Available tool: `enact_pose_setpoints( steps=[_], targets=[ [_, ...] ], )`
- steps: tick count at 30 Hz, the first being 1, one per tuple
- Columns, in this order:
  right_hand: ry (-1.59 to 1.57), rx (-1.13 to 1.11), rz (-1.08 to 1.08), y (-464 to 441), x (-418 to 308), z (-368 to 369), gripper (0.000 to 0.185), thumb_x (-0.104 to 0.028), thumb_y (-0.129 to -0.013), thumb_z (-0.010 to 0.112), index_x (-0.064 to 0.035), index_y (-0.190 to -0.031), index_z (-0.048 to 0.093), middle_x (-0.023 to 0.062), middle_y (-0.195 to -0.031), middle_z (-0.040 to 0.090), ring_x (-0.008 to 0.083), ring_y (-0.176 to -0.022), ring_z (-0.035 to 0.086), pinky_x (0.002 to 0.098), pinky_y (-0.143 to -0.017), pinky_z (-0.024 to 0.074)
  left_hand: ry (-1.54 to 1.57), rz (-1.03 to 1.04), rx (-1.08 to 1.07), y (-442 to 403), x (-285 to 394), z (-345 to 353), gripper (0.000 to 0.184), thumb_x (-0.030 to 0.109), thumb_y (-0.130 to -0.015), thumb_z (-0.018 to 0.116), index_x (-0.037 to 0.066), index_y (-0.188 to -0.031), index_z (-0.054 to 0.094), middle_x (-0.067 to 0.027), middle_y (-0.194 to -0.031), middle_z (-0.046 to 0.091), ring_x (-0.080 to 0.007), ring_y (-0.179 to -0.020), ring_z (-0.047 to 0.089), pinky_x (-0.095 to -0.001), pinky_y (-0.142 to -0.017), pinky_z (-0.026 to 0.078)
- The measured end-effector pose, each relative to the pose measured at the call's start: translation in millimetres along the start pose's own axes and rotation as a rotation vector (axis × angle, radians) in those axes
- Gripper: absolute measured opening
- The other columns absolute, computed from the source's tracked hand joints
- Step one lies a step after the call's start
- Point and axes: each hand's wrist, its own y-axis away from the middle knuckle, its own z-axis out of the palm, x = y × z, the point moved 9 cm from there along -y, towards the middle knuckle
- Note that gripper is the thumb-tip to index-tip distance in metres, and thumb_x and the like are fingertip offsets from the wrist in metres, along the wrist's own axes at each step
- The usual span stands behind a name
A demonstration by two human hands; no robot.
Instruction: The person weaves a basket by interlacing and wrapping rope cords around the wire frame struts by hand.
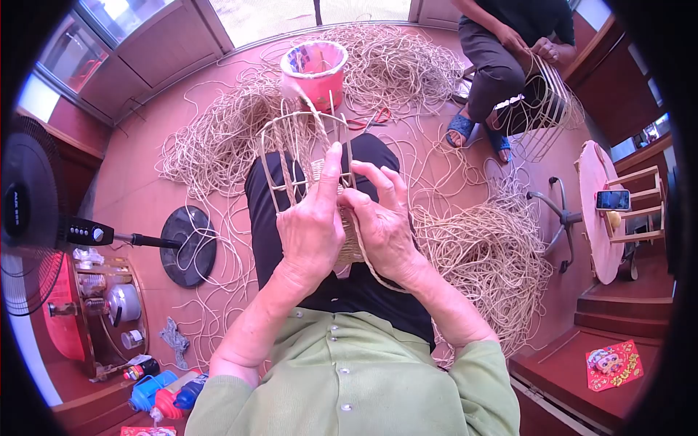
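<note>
A small wire-frame basket (285,149) partly woven with straw-coloured cord rests on my lap. My left hand (313,229) is closed around its near side, with the index finger stretched along the frame. A thick twisted cord (314,120) rises past that fingertip and over the far rim. My right hand (382,229) pinches at the weave close beside the left, with its upper fingers bent and apart. A loose cord (369,267) trails below my right palm toward the wrist. Both hands hide the exact spot where fingers and cord meet.
Heaps of cord (480,269) cover the floor on several sides. Ahead are a pink bucket (320,87) and red-handled pliers (372,120). A black fan (43,211) stands left. At the upper right, another person (502,58) sits handling a wire frame (549,109).
</note>
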Motion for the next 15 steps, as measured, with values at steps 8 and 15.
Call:
enact_pose_setpoints(
  steps=[8,15],
  targets=[
    [0.048,0.071,-0.053,-18.1,-13.7,-48.5,0.034,-0.022,-0.086,0.074,-0.0125,-0.118,0.071,0.0022,-0.128,0.069,0.0342,-0.131,0.050,0.0498,-0.109,0.0354,0.425,0.101,0.207,33.4,-1.3,-84.8,0.058,-0.010,-0.083,0.071,0.002,-0.137,0.055,-0.0094,-0.082,0.069,-0.0168,-0.072,0.069,-0.0296,-0.067,0.055],
    [-0.489,-0.133,-0.001,-30.8,-24.5,-32.4,0.018,-0.027,-0.080,0.082,-0.0128,-0.088,0.075,-0.0008,-0.080,0.061,0.0240,-0.091,0.058,0.0414,-0.091,0.0390,0.962,-0.116,0.095,43.9,-34.7,-78.0,0.069,-0.013,-0.087,0.066,0.001,-0.148,0.038,-0.0105,-0.092,0.070,-0.0137,-0.081,0.066,-0.0275,-0.075,0.055]
  ],
)
